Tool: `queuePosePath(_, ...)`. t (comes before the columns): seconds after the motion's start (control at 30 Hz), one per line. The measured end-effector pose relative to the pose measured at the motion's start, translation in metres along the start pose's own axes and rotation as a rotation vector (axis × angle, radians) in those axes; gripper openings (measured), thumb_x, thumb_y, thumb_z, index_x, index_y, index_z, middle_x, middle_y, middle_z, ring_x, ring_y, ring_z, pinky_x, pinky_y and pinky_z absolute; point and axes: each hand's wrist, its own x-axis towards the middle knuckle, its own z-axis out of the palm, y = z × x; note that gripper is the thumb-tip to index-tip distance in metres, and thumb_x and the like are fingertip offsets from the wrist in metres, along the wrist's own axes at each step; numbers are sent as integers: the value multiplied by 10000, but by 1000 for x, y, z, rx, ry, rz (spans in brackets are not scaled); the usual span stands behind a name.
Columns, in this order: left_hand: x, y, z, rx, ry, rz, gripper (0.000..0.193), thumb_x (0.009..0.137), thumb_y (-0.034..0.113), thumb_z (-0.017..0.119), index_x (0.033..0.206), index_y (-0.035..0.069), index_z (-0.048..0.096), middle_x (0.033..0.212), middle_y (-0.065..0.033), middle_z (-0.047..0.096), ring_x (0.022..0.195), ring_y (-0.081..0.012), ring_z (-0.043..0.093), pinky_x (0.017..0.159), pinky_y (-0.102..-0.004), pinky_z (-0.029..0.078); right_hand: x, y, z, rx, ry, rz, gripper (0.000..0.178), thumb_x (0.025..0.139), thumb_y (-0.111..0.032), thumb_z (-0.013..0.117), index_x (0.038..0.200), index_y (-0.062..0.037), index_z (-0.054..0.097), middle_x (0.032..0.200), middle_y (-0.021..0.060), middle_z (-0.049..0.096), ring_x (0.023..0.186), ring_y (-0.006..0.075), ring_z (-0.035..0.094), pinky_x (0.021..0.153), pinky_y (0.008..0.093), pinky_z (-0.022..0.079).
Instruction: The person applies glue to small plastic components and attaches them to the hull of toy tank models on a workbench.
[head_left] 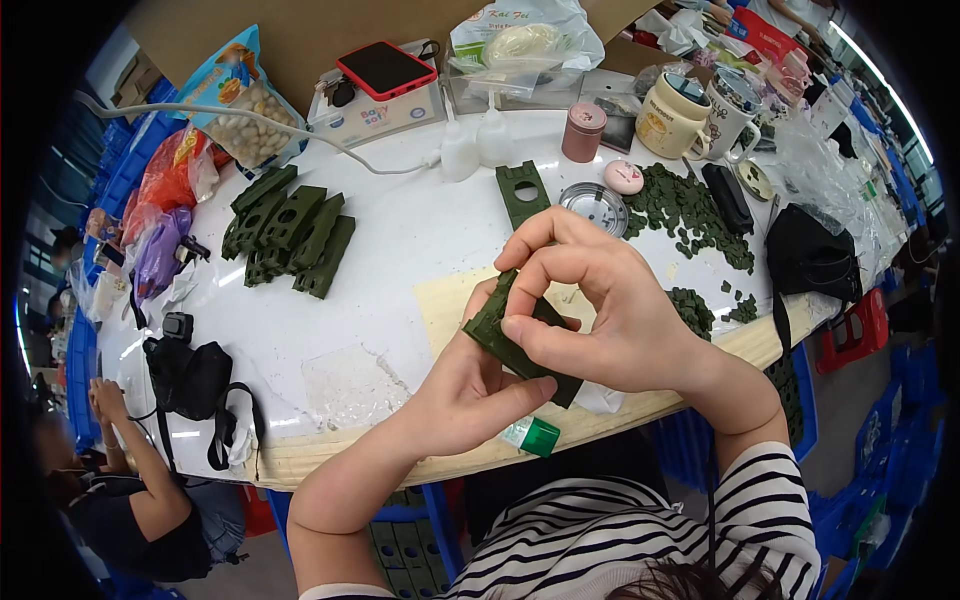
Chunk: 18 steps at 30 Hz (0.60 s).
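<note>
Beneath pinching right hand [605, 310], gripping in left hand [455, 400] a dark-green oblong plastic-looking block [518, 355], aslant lengthwise to white surface's [390, 250] near edge.

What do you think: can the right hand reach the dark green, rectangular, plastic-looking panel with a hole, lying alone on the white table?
Probably yes: the panel lies just beyond the right hand, nothing visible blocking it, though that hand is busy at the dark green oblong piece the left hand holds.
</note>
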Motion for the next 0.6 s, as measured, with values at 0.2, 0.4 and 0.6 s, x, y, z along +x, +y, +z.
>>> queuePosePath(0.2,0,-1,1,5,13,9,654,822,-69,532,1367,57,194,1212,-102,426,1169,-176,461,940,-322,447,0,1,1,-20,12,-15,66,714,-72,669,739,-40,616,1001,84,535,921,162,535,815,283,426)
queuePosePath(0.4,1,-2,1,17,3,18,648,822,-69,528,1364,51,193,1192,-98,425,1149,-170,467,928,-316,450,0,2,0,-41,14,-47,83,702,-63,690,730,-42,615,989,82,546,915,171,545,809,290,434)
queuePosePath(0.6,2,-3,-2,65,-49,-3,648,816,-73,535,1358,54,201,1195,-93,416,1152,-164,459,925,-307,444,-2,1,-1,-66,20,-51,98,704,-59,701,713,-45,604,974,87,551,904,178,549,797,287,437)
